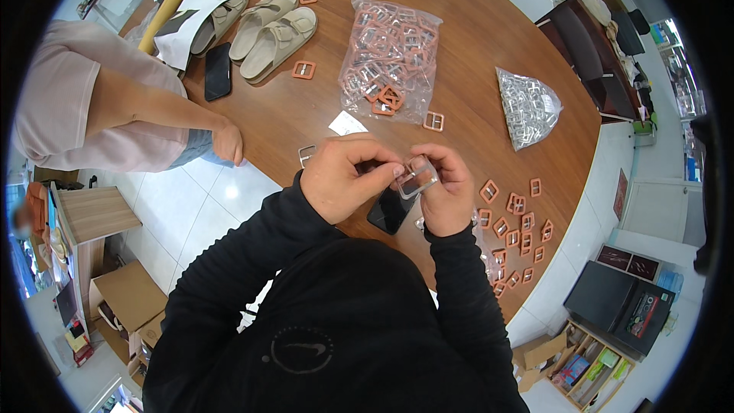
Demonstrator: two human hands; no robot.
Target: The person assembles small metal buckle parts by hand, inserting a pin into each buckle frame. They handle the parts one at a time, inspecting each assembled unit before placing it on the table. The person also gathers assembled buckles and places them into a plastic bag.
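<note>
right hand (447, 191) is holding a clear buckle (425, 183) in its fingers; left hand (344, 176) is pinching its edge; orange buckles (516, 203) are lying on the table (478, 46).

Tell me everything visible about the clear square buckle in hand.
The clear square buckle looks like transparent plastic, its open frame fitted with a silvery metallic part. It is held tilted above the brown wooden table, gripped by the right hand, with the left hand meeting its left edge. Finer details are unclear.
</note>
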